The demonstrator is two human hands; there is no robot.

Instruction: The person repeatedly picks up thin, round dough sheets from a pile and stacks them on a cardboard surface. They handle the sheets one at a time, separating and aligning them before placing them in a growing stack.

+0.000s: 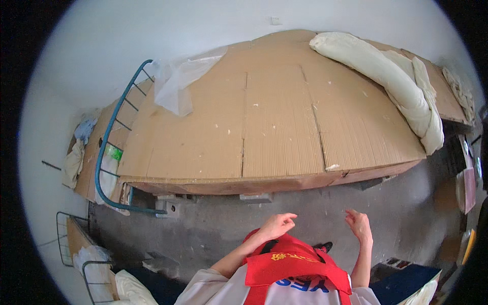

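My left hand (278, 225) is held in the air in front of my red apron (292, 252), its fingers loosely bent and pointing right. Off to its right, my right hand (358, 223) is also raised, the index finger stretched toward the left. Neither hand holds or touches anything. Both are nearest to the front edge of a wide platform covered with brown cardboard sheets (274, 117), which bear small pale scraps. A rolled cream cloth (376, 71) lies along the platform's right side. At its far left corner rests a crumpled clear plastic sheet (178, 84).
A blue metal bed rail (104, 147) rises at the platform's left end. Grey floor (213, 229) lies between me and the platform. Behind me at the lower left stand more metal frames (86, 267) with plastic, and a dark blue surface (406, 282) sits at the lower right.
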